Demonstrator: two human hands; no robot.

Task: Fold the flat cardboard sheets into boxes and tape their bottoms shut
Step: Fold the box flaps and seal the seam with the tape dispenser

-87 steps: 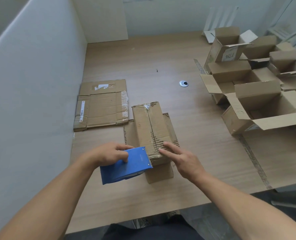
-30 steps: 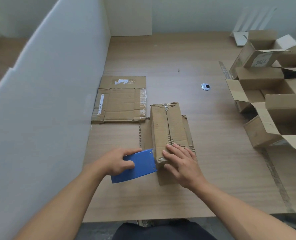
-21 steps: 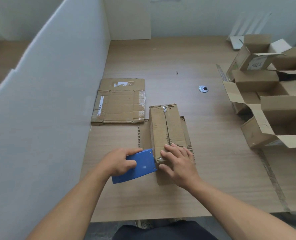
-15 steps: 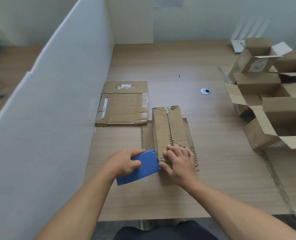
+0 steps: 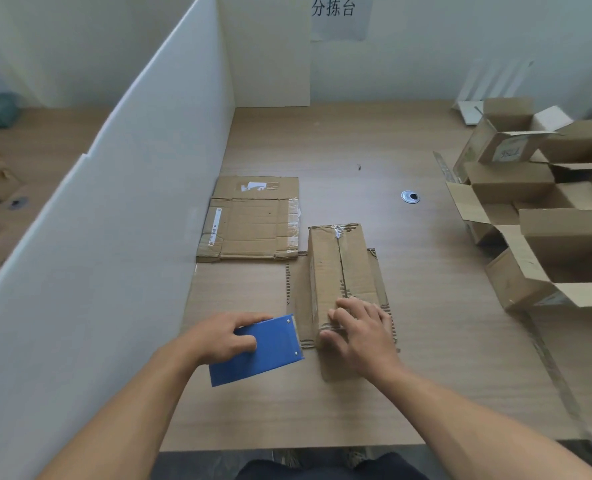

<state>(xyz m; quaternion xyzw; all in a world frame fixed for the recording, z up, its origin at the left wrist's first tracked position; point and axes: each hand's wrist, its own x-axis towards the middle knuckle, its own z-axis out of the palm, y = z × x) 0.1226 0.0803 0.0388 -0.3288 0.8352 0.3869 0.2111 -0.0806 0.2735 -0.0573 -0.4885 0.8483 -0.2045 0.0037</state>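
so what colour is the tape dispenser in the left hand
The tape dispenser is blue; head view.

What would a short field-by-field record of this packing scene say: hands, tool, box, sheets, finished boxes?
left hand: grips blue dispenser, just left of the box's near end
right hand: presses on the box's near end
box: on table, top flaps closed, centre seam, crumpled tape at far end
flat sheets: beside divider, left of and beyond the box
open boxes: clustered at right, flaps up
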